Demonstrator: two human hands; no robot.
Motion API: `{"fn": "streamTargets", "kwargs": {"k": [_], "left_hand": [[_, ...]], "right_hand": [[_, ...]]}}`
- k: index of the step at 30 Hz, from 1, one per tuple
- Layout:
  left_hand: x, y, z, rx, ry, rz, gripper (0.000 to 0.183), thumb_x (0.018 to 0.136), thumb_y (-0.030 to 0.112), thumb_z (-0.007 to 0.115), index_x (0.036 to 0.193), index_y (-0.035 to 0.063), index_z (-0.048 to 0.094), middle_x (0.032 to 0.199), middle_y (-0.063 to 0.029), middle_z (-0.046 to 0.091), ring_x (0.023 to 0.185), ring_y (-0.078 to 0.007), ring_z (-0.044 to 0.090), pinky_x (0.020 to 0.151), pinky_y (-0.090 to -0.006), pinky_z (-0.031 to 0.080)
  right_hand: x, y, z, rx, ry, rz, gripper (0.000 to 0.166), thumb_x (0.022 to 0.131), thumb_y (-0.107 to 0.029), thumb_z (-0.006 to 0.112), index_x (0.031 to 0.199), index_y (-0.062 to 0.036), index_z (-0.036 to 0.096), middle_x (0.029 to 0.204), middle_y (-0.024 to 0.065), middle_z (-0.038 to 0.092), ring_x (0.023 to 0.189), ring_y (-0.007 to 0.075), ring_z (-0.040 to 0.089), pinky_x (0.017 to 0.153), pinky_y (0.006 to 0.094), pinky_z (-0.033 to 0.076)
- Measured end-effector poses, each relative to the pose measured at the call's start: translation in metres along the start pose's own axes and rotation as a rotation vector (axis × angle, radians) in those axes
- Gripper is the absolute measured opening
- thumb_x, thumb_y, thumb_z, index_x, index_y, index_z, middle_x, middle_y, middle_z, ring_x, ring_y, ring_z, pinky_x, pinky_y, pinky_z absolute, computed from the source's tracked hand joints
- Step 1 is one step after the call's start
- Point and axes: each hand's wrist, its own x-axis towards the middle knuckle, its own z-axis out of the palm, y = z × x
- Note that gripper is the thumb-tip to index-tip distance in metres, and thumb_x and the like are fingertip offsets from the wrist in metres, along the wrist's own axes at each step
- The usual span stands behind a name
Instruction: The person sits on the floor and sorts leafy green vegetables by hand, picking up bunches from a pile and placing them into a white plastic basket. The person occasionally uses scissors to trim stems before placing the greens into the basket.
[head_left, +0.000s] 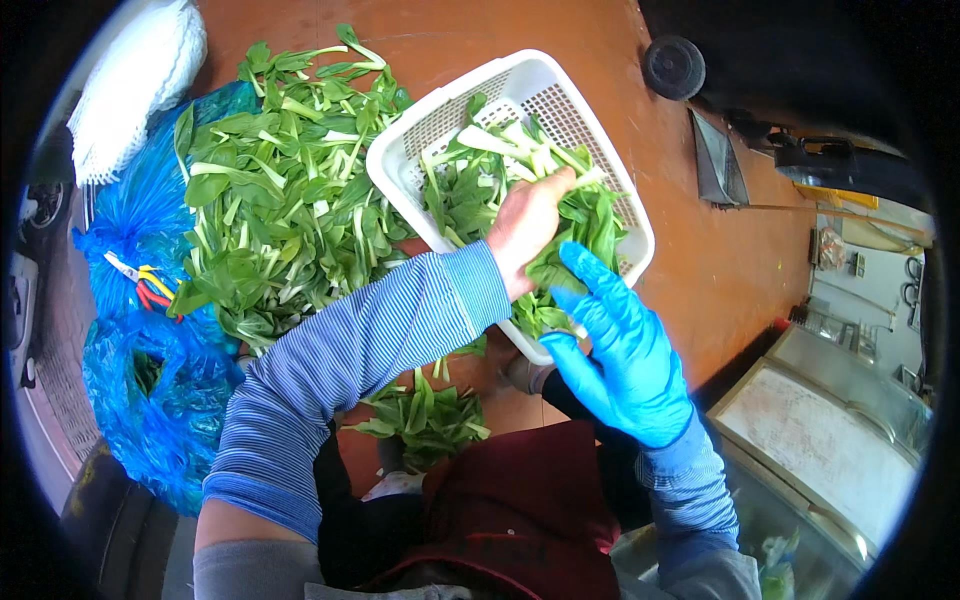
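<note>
A white plastic basket (388, 158) with mesh walls stands on the reddish floor, partly filled with leafy greens (465, 199) that have pale stems. My left hand (529, 225), bare below a striped sleeve, reaches over the basket and is closed around a bunch of greens (589, 225), stems pointing up and away. In a blue glove, my right hand (619, 352) is at the basket's near right edge, fingers spread, its fingertips close to the bunch's leaves; whether they touch is unclear. A large pile of loose greens (300, 195) lies left of the basket.
Blue plastic bags (161, 405) lie at the left, with red-and-yellow-handled scissors or snips (146, 283) on them and a white net bundle (139, 90) above. A smaller heap of greens (424, 416) lies near my feet. A black wheel (674, 67) is at top right, a glass-topped cabinet (810, 442) at lower right.
</note>
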Motion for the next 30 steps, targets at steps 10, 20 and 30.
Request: {"fn": "streamTargets", "kwargs": {"k": [10,20,30], "left_hand": [[0.029,0.02,-0.039,-0.092,0.015,-0.073,0.039,0.091,0.031,0.031,0.115,0.0019,0.043,0.11,-0.0131,0.053,0.102,-0.0242,0.052,0.089,-0.0424,0.04],[0.023,0.025,-0.075,0.346,0.022,-0.272,0.098,0.077,0.065,0.04,0.133,0.0006,-0.008,0.124,-0.0267,0.034,0.098,-0.0311,0.055,0.078,-0.0391,0.048],[-0.022,-0.005,-0.085,0.561,-0.14,-0.394,0.035,0.085,0.033,0.043,0.098,0.0012,0.053,0.081,-0.0116,0.057,0.067,-0.0093,0.054,0.051,-0.0184,0.043]], "right_hand": [[0.003,0.024,-0.03,1.295,0.574,0.823,0.046,0.088,-0.038,0.043,0.111,0.0007,0.049,0.106,0.009,0.055,0.087,0.0194,0.053,0.078,0.0293,0.041],[-0.002,0.03,-0.035,1.324,0.592,0.833,0.046,0.088,-0.037,0.044,0.113,0.0005,0.047,0.107,0.0092,0.054,0.086,0.0183,0.052,0.077,0.0289,0.041],[-0.009,0.041,-0.038,1.378,0.549,0.815,0.043,0.088,-0.036,0.044,0.112,-0.0001,0.048,0.108,0.01,0.054,0.087,0.02,0.054,0.075,0.0299,0.043]]}}
